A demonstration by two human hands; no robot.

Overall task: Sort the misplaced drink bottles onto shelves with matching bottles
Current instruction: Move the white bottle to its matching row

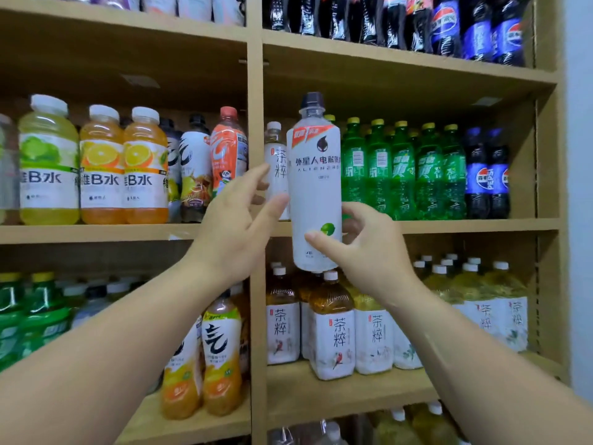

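A white electrolyte-drink bottle with a dark cap and a lime picture stands upright in the air in front of the middle right shelf. My right hand grips its lower part, thumb on the front and fingers behind. My left hand is open just left of the bottle, fingers stretched toward it and a fingertip close to its side. Behind the bottle a white-labelled tea bottle stands alone beside several green soda bottles.
The wooden shelf unit has a central upright. Vitamin-water bottles fill the middle left shelf, tea bottles the lower right shelf, and cola bottles the right end. Orange drinks stand lower left.
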